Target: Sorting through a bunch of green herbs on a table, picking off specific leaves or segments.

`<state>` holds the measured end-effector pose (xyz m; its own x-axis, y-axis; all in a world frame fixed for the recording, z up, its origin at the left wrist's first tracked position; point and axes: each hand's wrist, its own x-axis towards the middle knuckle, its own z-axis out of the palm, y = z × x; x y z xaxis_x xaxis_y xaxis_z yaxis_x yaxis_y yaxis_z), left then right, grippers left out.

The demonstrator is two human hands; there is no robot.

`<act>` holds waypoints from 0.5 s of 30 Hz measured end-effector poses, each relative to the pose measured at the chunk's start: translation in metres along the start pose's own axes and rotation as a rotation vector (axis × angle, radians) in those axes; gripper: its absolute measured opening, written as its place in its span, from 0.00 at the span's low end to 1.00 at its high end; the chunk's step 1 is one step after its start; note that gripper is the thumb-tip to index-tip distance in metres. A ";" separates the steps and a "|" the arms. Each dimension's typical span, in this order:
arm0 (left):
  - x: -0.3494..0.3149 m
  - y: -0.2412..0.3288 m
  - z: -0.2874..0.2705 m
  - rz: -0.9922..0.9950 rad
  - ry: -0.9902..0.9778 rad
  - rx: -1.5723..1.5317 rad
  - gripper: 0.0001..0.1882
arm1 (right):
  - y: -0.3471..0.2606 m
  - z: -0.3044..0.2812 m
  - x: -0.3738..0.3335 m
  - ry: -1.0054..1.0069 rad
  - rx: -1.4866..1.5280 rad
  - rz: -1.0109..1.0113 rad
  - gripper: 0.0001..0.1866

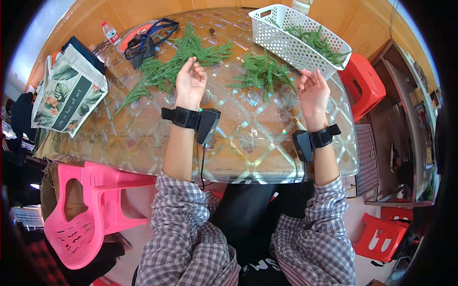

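My left hand [192,86] is raised palm up over the table, its fingers loosely curled and apart with nothing visible in them. Just beyond and to its left spreads a large pile of green feathery sprigs [160,74], which the hand partly overlaps in view; I cannot tell whether they touch. My right hand [313,95] is held up similarly, fingers apart and without anything visible in them. Between the hands lies a smaller bunch of green sprigs [265,76]. A white perforated plastic basket [272,40], holding more greenery [317,42], stands beyond my right hand.
A patterned tabletop [248,143] lies beneath everything. At the left stands a leaf-print tote bag [71,93]; behind are a small bottle [110,33] and dark straps [145,43]. A pink chair [102,190] is at lower left, a red stool [365,88] at right.
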<state>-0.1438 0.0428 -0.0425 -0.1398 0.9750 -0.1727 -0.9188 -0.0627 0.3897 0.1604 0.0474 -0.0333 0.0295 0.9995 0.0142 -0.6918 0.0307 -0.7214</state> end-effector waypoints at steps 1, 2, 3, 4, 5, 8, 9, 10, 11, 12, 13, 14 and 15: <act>-0.001 -0.001 0.002 0.008 -0.024 0.032 0.06 | 0.000 -0.001 0.000 0.001 -0.001 -0.001 0.18; -0.001 -0.001 0.004 0.017 -0.048 0.064 0.07 | 0.000 -0.001 0.000 0.002 0.000 0.003 0.19; -0.002 -0.002 0.005 0.016 -0.048 0.064 0.07 | 0.000 -0.001 0.000 0.003 0.001 0.007 0.19; -0.003 -0.003 0.008 0.033 -0.075 0.114 0.07 | 0.000 -0.001 0.000 0.005 0.001 0.011 0.19; -0.004 -0.003 0.011 0.050 -0.102 0.164 0.07 | 0.000 -0.001 0.000 0.007 0.000 0.011 0.19; -0.009 -0.005 0.019 0.105 -0.129 0.265 0.08 | -0.001 0.001 -0.001 0.007 0.001 0.014 0.19; -0.011 -0.006 0.023 0.143 -0.131 0.317 0.08 | -0.002 0.002 -0.001 0.010 0.000 0.012 0.19; -0.014 -0.007 0.027 0.181 -0.134 0.369 0.08 | -0.002 0.004 -0.002 0.030 -0.014 -0.003 0.19; -0.017 -0.008 0.030 0.178 -0.135 0.368 0.08 | -0.003 0.005 -0.003 0.050 -0.027 -0.018 0.19; -0.020 -0.009 0.034 0.206 -0.164 0.385 0.07 | -0.003 0.005 -0.003 0.069 -0.040 -0.033 0.19; -0.022 -0.010 0.037 0.234 -0.192 0.402 0.07 | -0.003 0.002 -0.002 0.072 -0.041 -0.035 0.19; -0.024 -0.011 0.039 0.265 -0.221 0.419 0.06 | -0.002 0.000 0.001 0.096 -0.062 -0.055 0.18; -0.024 -0.011 0.039 0.265 -0.222 0.419 0.06 | -0.001 -0.002 0.002 0.119 -0.083 -0.075 0.18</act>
<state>-0.1161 0.0288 -0.0072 -0.2236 0.9618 0.1576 -0.6303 -0.2661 0.7293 0.1625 0.0498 -0.0338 0.1679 0.9858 -0.0086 -0.6222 0.0992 -0.7765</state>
